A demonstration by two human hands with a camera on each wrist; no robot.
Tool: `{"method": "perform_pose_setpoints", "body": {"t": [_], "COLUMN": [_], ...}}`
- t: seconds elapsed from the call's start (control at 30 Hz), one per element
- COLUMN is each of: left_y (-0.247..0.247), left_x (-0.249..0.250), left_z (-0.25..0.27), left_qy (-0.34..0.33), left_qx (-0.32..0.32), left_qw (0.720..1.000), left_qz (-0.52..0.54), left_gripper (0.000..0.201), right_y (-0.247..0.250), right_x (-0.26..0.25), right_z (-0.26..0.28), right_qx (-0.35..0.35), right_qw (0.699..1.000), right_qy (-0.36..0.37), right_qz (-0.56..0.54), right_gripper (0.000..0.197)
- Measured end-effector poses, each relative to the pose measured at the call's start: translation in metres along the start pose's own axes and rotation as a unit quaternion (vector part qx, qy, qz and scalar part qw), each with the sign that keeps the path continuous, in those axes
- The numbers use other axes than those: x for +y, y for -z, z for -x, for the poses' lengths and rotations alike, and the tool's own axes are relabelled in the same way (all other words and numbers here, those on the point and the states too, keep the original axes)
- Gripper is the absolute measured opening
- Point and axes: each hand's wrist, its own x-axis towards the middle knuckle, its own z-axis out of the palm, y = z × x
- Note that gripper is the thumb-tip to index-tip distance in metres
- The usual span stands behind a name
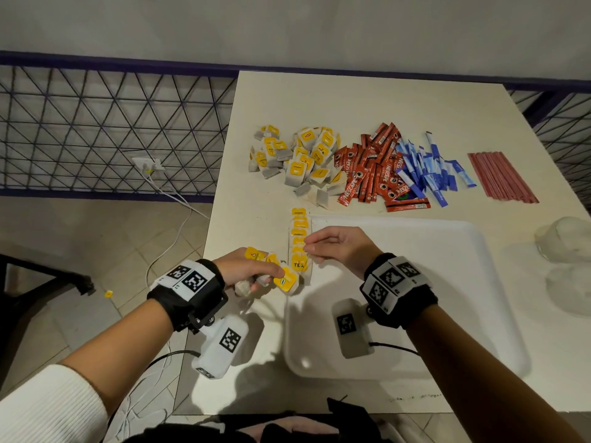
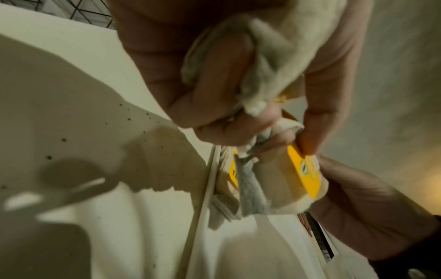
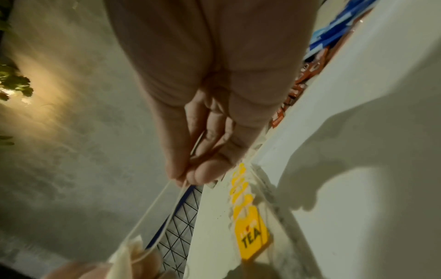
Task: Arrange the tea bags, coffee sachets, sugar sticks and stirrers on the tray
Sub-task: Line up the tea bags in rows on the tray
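Note:
On the white tray (image 1: 463,298), a row of yellow-tagged tea bags (image 1: 300,241) lies overlapped along the left edge; the same tea-bag row (image 3: 250,237) appears in the right wrist view. My left hand (image 1: 271,273) grips a bunch of tea bags (image 2: 262,75) just left of that row, one yellow tag (image 2: 303,173) sticking out. My right hand (image 1: 307,246) pinches a white tea-bag string (image 3: 167,190) between thumb and forefinger; the string runs down to a bag at the left hand. Further back lie the loose tea bags (image 1: 294,158), red coffee sachets (image 1: 367,167), blue sugar sticks (image 1: 428,167) and red stirrers (image 1: 502,177).
Clear plastic containers (image 1: 563,238) stand at the table's right edge beside the tray. The table's left edge (image 1: 211,219) runs close to my left hand, with tiled floor, white cables (image 1: 166,247) and a dropped yellow tag (image 1: 108,294) below. A wire fence (image 1: 112,129) stands behind.

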Motion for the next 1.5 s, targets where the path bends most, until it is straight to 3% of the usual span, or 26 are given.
{"method": "perform_pose_setpoints", "body": {"t": [0.17, 0.3, 0.47, 0.57, 0.7, 0.83, 0.93, 1.13, 1.3, 1.43, 1.5], "left_y": [-0.003, -0.004, -0.007, -0.01, -0.009, -0.014, -0.017, -0.026, -0.026, -0.019, -0.015], "left_x": [0.004, 0.005, 0.005, 0.002, -0.007, -0.015, -0.018, -0.026, -0.03, -0.035, -0.038], "left_z": [0.0, -0.001, -0.001, 0.0, -0.001, -0.003, -0.006, -0.011, -0.012, -0.012, -0.014], "left_qy": [-0.024, -0.064, -0.065, -0.079, -0.071, -0.049, -0.045, -0.023, 0.003, 0.008, 0.003], "left_qx": [-0.013, -0.004, 0.02, 0.022, 0.025, 0.044, 0.055, 0.066, 0.081, 0.108, 0.123], "left_qw": [0.999, 0.996, 0.992, 0.988, 0.99, 0.992, 0.993, 0.995, 0.995, 0.993, 0.991], "left_qz": [0.026, 0.06, 0.11, 0.129, 0.122, 0.111, 0.097, 0.069, 0.057, 0.057, 0.061], "left_gripper": [0.019, 0.027, 0.018, 0.025, 0.011, 0.021, 0.016, 0.015, 0.019, 0.009, 0.006], "right_y": [-0.016, -0.032, -0.039, -0.037, -0.032, -0.03, -0.026, -0.028, -0.026, -0.026, -0.025], "right_x": [0.019, 0.028, 0.032, 0.03, 0.028, 0.032, 0.035, 0.041, 0.047, 0.048, 0.048], "right_z": [-0.001, 0.007, 0.015, 0.019, 0.026, 0.03, 0.029, 0.025, 0.012, 0.004, 0.001], "right_qx": [0.016, 0.027, 0.049, 0.045, 0.019, 0.05, 0.079, 0.071, 0.078, 0.083, 0.092], "right_qw": [0.993, 0.995, 0.998, 0.998, 0.999, 0.997, 0.995, 0.992, 0.982, 0.967, 0.966], "right_qy": [-0.024, -0.025, -0.032, -0.032, -0.045, -0.063, -0.064, -0.021, -0.019, -0.014, -0.011], "right_qz": [-0.114, -0.095, -0.031, 0.019, -0.002, 0.016, -0.017, 0.105, 0.169, 0.239, 0.242], "right_gripper": [0.014, 0.015, 0.019, 0.01, 0.031, 0.01, 0.013, 0.008, 0.023, 0.006, 0.014]}}
